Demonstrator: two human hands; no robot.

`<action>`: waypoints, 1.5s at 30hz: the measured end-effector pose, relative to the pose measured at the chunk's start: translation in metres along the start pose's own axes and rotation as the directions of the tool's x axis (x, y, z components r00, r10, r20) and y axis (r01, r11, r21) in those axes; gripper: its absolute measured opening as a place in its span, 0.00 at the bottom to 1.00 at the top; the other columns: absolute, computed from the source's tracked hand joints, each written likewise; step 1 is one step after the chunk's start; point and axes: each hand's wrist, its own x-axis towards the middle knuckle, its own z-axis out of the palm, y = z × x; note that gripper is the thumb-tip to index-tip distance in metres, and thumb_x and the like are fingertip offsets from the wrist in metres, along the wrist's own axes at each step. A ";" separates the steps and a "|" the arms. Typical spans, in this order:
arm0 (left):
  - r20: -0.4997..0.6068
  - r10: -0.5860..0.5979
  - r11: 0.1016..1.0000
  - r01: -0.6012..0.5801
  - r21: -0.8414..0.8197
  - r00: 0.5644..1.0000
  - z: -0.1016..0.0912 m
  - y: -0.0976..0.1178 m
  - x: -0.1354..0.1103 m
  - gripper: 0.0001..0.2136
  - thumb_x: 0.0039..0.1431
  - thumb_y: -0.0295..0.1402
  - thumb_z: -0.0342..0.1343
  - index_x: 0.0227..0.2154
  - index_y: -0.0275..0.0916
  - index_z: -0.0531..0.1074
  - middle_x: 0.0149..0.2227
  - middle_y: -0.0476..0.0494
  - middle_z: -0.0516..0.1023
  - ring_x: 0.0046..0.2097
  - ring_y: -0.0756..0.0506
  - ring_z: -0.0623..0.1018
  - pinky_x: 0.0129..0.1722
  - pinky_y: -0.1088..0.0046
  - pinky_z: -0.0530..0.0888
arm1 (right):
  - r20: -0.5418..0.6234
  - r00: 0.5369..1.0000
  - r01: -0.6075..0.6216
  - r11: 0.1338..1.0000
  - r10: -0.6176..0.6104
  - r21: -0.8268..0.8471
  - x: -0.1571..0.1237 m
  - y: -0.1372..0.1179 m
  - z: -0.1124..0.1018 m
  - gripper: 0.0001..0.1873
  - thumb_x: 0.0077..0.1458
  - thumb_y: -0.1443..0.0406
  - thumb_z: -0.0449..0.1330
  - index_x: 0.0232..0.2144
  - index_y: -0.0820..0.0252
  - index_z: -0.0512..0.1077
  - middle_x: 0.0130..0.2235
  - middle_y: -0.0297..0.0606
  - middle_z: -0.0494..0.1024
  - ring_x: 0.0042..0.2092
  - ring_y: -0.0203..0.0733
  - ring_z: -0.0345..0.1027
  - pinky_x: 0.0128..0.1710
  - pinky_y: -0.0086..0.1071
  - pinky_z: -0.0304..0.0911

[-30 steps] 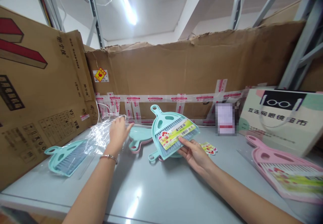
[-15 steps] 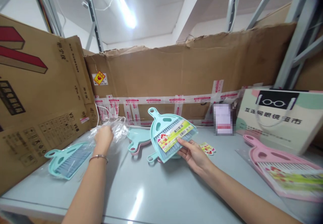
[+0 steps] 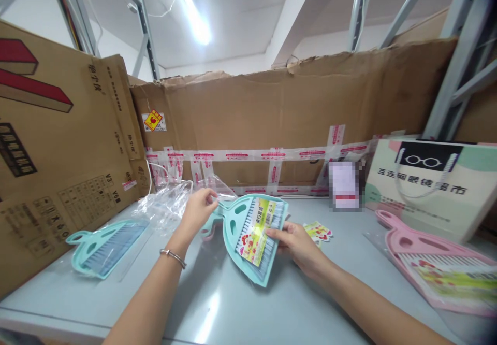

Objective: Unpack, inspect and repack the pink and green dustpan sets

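My right hand [image 3: 301,244] grips a turquoise dustpan-and-brush set [image 3: 233,226] by its wide edge, thumb on the printed card [image 3: 256,231] over the bristles. The set is tilted, its handle end pointing left. At that end my left hand [image 3: 198,207] is closed, fingertips pinched on a clear plastic bag [image 3: 217,185] that spreads behind the handle. How far the bag reaches around the set cannot be made out. Partly hidden behind the set, another turquoise dustpan [image 3: 212,225] lies over something pink. Crumpled clear bags [image 3: 163,205] lie left of my left hand.
A bagged turquoise set [image 3: 104,249] lies left on the grey table [image 3: 217,314], a bagged pink set [image 3: 438,262] right. Loose printed cards [image 3: 319,231] sit beyond my right hand. Cardboard boxes [image 3: 248,112] wall the back and left; a paper bag [image 3: 423,179] stands right.
My left hand has moved right from the bag pile to the set's handle end, with clear plastic at its fingers. The set has been lowered and turned, its handle now pointing left.
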 end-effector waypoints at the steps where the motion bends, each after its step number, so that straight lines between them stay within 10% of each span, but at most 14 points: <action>1: 0.050 -0.010 0.996 0.015 -0.093 0.999 0.003 0.005 -0.001 0.06 0.47 0.26 0.53 0.29 0.37 0.71 0.24 0.50 0.69 0.29 0.50 0.70 0.30 0.75 0.67 | -0.002 1.000 0.001 1.000 -0.001 0.012 0.000 0.000 0.000 0.16 0.36 0.61 0.67 0.28 0.65 0.74 0.29 0.41 0.80 0.31 0.43 0.74 0.30 0.32 0.69; 4: 0.131 0.041 0.963 -0.004 -0.270 0.991 0.012 0.020 -0.008 0.07 0.46 0.28 0.54 0.31 0.37 0.70 0.25 0.51 0.70 0.27 0.51 0.71 0.28 0.76 0.67 | 0.002 1.000 -0.008 0.996 0.008 0.087 -0.001 0.000 0.002 0.17 0.37 0.61 0.67 0.31 0.65 0.74 0.31 0.42 0.80 0.33 0.44 0.74 0.34 0.34 0.69; 10: -0.104 0.297 0.936 -0.311 -0.167 0.949 0.025 0.048 -0.023 0.07 0.55 0.27 0.49 0.35 0.37 0.71 0.29 0.47 0.69 0.31 0.50 0.71 0.33 0.74 0.69 | 0.058 0.997 -0.064 0.973 0.052 0.220 -0.005 0.005 0.012 0.14 0.39 0.65 0.67 0.31 0.65 0.73 0.31 0.41 0.80 0.31 0.42 0.74 0.33 0.32 0.70; 29: 0.051 0.591 0.807 -0.590 -0.030 0.805 0.031 0.064 -0.040 0.11 0.60 0.32 0.46 0.40 0.39 0.71 0.36 0.41 0.74 0.39 0.46 0.72 0.39 0.67 0.69 | -0.091 0.994 -0.019 0.896 0.066 0.443 -0.002 0.006 0.016 0.13 0.35 0.69 0.68 0.28 0.63 0.73 0.27 0.36 0.79 0.27 0.38 0.73 0.28 0.28 0.70; 31: -0.092 0.526 0.848 -0.530 -0.016 0.845 0.024 0.065 -0.040 0.15 0.56 0.37 0.52 0.47 0.41 0.66 0.45 0.39 0.71 0.48 0.42 0.69 0.48 0.61 0.65 | -0.158 0.986 0.030 0.865 0.057 0.501 0.001 0.002 0.011 0.12 0.35 0.71 0.68 0.27 0.62 0.72 0.27 0.35 0.79 0.27 0.37 0.72 0.27 0.26 0.70; 34: -0.351 0.102 0.961 -0.183 -0.206 0.931 0.019 0.066 -0.037 0.34 0.48 0.42 0.59 0.56 0.41 0.53 0.58 0.33 0.56 0.59 0.36 0.57 0.56 0.54 0.56 | -0.225 0.974 0.112 0.833 0.016 0.541 0.002 -0.004 0.006 0.11 0.37 0.71 0.67 0.26 0.60 0.70 0.29 0.33 0.79 0.30 0.37 0.73 0.30 0.27 0.71; 37: -0.002 -0.220 0.794 0.178 -0.582 0.975 0.027 0.065 -0.036 0.37 0.45 0.43 0.61 0.56 0.38 0.52 0.55 0.31 0.61 0.55 0.36 0.65 0.50 0.57 0.66 | -0.222 0.975 0.128 0.833 -0.006 0.538 0.001 -0.006 0.008 0.11 0.38 0.70 0.67 0.28 0.60 0.71 0.30 0.34 0.79 0.32 0.39 0.74 0.32 0.29 0.71; 40: 0.396 -0.123 0.541 0.396 -0.742 0.910 0.039 0.063 -0.036 0.29 0.45 0.43 0.60 0.50 0.37 0.61 0.43 0.36 0.74 0.39 0.40 0.76 0.35 0.63 0.75 | -0.166 0.986 0.081 0.862 0.004 0.501 0.002 -0.004 0.010 0.12 0.38 0.70 0.67 0.30 0.62 0.71 0.30 0.36 0.79 0.32 0.40 0.74 0.32 0.30 0.70; 45: 0.478 -0.023 0.347 0.455 -0.820 0.878 0.037 0.058 -0.035 0.26 0.43 0.40 0.63 0.45 0.36 0.63 0.38 0.38 0.76 0.27 0.44 0.77 0.20 0.69 0.74 | -0.367 0.930 0.146 0.941 -0.025 0.306 0.009 -0.005 -0.006 0.14 0.41 0.63 0.66 0.33 0.60 0.71 0.32 0.34 0.79 0.32 0.36 0.72 0.27 0.25 0.67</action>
